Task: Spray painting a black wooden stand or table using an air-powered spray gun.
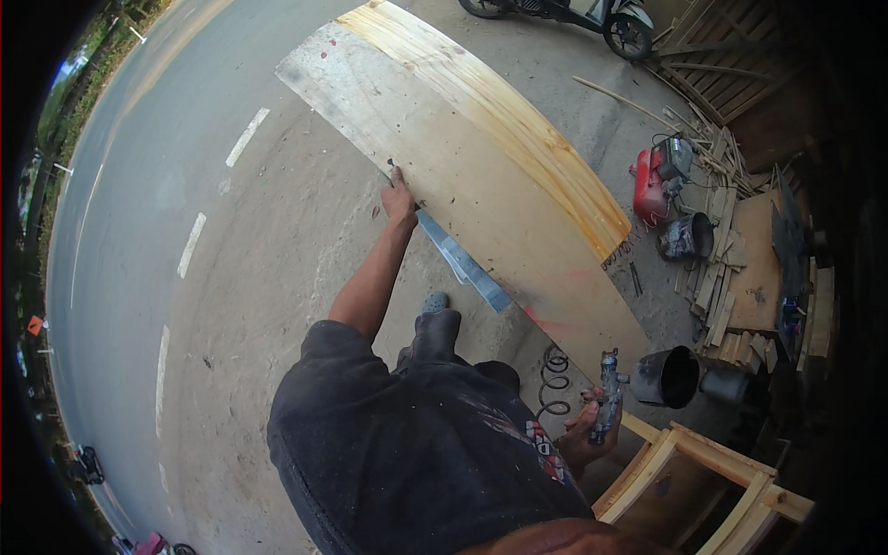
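Note:
A long pale board point(462, 194) stretches diagonally in front of me, with a yellowish wood plank point(499, 116) along its far side. My left hand point(399, 201) grips the near edge of the board, one digit lying on its top face and the others hidden beneath. In my right hand point(583, 435), low at the right, is a paint-spattered spray gun point(608, 398). A dark, open-mouthed cup point(652, 379) sits against the gun's side. Next to it hangs a black coiled hose point(553, 381). Below the board, by my left hand, a blue-grey strip point(462, 261) shows.
At the right stand a red compressor point(651, 185) and a stained bucket point(686, 237), beside piled wood scraps point(717, 268). A wooden frame point(671, 453) is close to my right hand. A motorbike point(578, 14) stands at the top; a road point(120, 222) runs along the left.

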A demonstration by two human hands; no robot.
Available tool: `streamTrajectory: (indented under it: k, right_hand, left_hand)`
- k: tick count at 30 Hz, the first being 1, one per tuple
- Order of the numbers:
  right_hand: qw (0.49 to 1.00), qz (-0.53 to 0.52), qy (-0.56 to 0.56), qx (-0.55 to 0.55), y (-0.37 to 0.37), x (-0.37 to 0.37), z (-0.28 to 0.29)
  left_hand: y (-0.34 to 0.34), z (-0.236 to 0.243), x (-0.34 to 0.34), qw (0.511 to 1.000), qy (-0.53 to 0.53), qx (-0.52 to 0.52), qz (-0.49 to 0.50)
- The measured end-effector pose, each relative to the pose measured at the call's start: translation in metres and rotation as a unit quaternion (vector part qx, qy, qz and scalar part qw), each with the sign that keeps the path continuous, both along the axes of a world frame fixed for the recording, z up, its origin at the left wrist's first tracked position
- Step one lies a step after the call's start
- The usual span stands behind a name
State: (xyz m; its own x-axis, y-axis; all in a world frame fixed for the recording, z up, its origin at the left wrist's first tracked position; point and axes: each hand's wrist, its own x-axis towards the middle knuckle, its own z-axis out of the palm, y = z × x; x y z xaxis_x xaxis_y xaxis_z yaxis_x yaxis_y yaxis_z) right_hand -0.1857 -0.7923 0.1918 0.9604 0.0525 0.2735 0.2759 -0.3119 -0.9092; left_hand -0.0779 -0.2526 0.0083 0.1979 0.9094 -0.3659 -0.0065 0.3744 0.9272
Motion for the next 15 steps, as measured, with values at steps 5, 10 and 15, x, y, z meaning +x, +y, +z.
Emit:
streamTrajectory:
  k: [5,10,15]
  right_hand:
    - [0.995,-0.094,0.026,-0.009,0.040,-0.027,0.015]
    - [0.987,-0.151,0.023,-0.044,0.058,-0.033,0.023]
    - [0.995,-0.093,0.007,-0.036,0.046,-0.032,0.011]
  left_hand:
    - [0.073,-0.023,0.049,0.993,0.109,-0.006,0.038]
    - [0.112,-0.015,0.085,0.988,0.137,-0.054,0.051]
    - [0.102,-0.047,0.060,0.974,-0.214,-0.075,-0.002]
